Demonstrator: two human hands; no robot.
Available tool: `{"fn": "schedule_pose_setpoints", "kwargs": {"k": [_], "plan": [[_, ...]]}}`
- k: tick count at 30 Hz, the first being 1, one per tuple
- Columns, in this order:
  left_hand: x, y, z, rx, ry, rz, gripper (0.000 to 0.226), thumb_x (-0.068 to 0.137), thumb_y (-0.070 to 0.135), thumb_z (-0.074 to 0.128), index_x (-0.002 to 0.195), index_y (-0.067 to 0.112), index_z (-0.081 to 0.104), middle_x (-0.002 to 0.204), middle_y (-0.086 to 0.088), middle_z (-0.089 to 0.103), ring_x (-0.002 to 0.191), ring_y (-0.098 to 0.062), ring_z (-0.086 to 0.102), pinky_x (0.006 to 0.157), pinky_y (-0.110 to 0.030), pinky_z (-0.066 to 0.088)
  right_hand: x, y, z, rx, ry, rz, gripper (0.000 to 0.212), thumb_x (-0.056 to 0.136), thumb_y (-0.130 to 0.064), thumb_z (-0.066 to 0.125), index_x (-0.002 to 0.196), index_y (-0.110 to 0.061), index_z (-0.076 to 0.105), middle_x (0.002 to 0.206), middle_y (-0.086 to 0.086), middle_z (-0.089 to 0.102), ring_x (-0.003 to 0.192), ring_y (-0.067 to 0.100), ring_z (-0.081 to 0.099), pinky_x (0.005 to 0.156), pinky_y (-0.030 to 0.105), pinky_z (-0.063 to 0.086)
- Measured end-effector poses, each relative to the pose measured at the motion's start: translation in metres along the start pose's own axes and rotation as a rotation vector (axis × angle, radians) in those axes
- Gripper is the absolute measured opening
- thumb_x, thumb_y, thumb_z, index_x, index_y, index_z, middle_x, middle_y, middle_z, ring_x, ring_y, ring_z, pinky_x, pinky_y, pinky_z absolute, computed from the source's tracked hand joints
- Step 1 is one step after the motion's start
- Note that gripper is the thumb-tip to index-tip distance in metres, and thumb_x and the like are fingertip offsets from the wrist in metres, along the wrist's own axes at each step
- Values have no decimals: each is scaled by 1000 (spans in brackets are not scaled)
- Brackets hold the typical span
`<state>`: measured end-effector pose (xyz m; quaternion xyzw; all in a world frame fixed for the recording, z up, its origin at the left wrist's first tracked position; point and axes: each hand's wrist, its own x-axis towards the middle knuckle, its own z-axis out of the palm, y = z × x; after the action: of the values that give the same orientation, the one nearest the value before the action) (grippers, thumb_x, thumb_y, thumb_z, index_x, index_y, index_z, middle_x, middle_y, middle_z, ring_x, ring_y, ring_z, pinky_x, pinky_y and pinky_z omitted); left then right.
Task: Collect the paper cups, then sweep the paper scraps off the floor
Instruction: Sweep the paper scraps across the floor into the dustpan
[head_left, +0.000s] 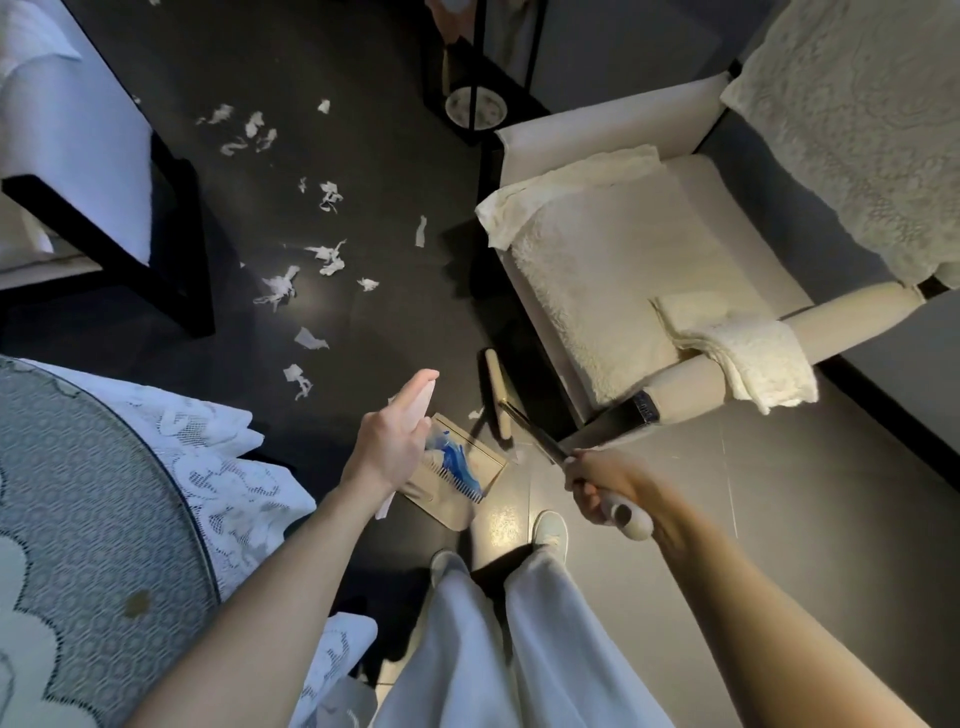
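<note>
Left hand (389, 441): fingers wrapped round the upright handle (422, 387) of the dustpan (447, 506), steadying the pan on the floor (363, 156) by the feet.
Right hand: (597, 486) clamped on the broom (496, 395) shaft near its pale end, head down beside the chair (597, 260).
Paper scraps (280, 288): strewn over the dark floor ahead, mostly well apart from the pan.
Paper cups: none visible on the floor; blue-and-white matter lies in the pan, identity unclear.
Stage: probably sweeping, barely begun.
</note>
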<state>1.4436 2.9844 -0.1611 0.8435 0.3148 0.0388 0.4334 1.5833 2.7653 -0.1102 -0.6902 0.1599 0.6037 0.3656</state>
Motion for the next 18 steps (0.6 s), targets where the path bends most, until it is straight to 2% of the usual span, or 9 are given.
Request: {"fn": "schedule_pose_setpoints", "kwargs": {"k": [2, 3, 5, 9, 13, 14, 16, 17, 18], "plan": [[0, 1, 0, -13, 21, -10, 55, 95, 8, 52, 140, 38, 44, 114, -9, 65, 72, -7, 58, 74, -4, 44, -7, 1, -4, 114, -17, -1, 28, 98, -9, 43, 123, -14, 54, 42, 2, 49, 30, 9, 47, 31, 15, 39], [0, 1, 0, -19, 23, -12, 56, 95, 8, 52, 140, 38, 44, 114, -9, 65, 68, -2, 58, 68, 1, 42, -9, 2, -5, 122, -1, -19, 32, 99, -10, 43, 129, -18, 50, 42, 3, 49, 29, 9, 47, 31, 15, 39], [0, 1, 0, -15, 12, -11, 56, 95, 8, 52, 141, 39, 44, 114, -11, 64, 64, 7, 54, 60, 7, 36, -11, 3, -5, 8, 60, -77, 37, 96, -5, 45, 129, -21, 49, 43, 2, 49, 31, 8, 46, 32, 16, 39], [-4, -1, -2, -19, 6, -8, 57, 95, 8, 52, 142, 40, 43, 119, -12, 62, 71, 12, 57, 59, 9, 34, -11, -8, -19, -69, 61, -104, 34, 95, -4, 45, 125, -20, 47, 43, -1, 47, 32, 8, 43, 33, 16, 37], [-13, -6, -5, -4, 29, 7, 58, 95, 7, 54, 143, 37, 42, 128, -13, 59, 87, -5, 54, 69, 9, 31, 3, -19, -36, -124, 21, -84, 33, 93, -3, 49, 122, -18, 47, 47, 0, 49, 34, 8, 46, 33, 17, 38], [-17, -7, -7, 1, 35, 5, 57, 95, 8, 54, 143, 37, 41, 129, -12, 58, 90, -8, 55, 73, 6, 34, 10, -20, -37, -158, 16, -83, 33, 93, -4, 50, 124, -17, 47, 49, 1, 50, 35, 9, 47, 34, 17, 39], [-26, -9, -10, 27, 70, 1, 57, 95, 8, 56, 143, 35, 42, 132, -11, 58, 102, -20, 62, 83, -12, 46, 24, -15, -35, -228, 21, -66, 38, 95, -6, 49, 131, -19, 45, 47, 1, 51, 34, 9, 47, 34, 17, 39], [-32, -11, -12, 34, 95, 1, 57, 94, 6, 57, 142, 33, 43, 132, -10, 59, 108, -25, 61, 85, -15, 46, 31, -11, -33, -268, 22, -53, 39, 97, -8, 47, 134, -19, 43, 45, 0, 49, 33, 8, 46, 33, 16, 38], [-38, -13, -14, 28, 119, -3, 57, 93, 5, 57, 142, 32, 45, 132, -9, 59, 109, -24, 60, 86, -10, 42, 35, -6, -30, -310, 17, -35, 41, 97, -9, 46, 137, -19, 41, 43, 0, 47, 32, 8, 44, 33, 15, 37]]}}
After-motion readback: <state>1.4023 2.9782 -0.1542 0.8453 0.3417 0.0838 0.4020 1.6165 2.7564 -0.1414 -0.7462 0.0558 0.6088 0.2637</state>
